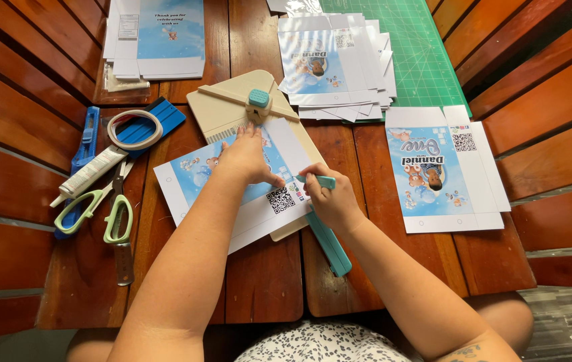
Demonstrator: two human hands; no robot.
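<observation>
Your forearms are reaching up from the bottom edge, and your lap is being cut off there. Your right hand (331, 199) is clenching a teal scoring tool (329, 234), its tip hidden under your fingers. Your left hand (247, 157) is lying flat and released, fingers spread, pressing the printed sheet (232, 194) onto the beige scoring board (232, 110); the hand is covering the middle of the print. The sheet is lying at the centre of the wooden tabletop (266, 281), tilted, its lower corner overhanging the board.

Just right of your right hand, a second printed sheet (443, 171) is lying flat, touching the green cutting mat (420, 47), which is running out of the top edge. A stack of sheets (333, 64) is sitting on that mat. To your left, green scissors (108, 211), a white tube (88, 174), a tape roll (135, 127) and a blue knife (87, 134) are crowding together. Another paper pile (155, 37) is being cut off at the top. Bare wood is lying open near you.
</observation>
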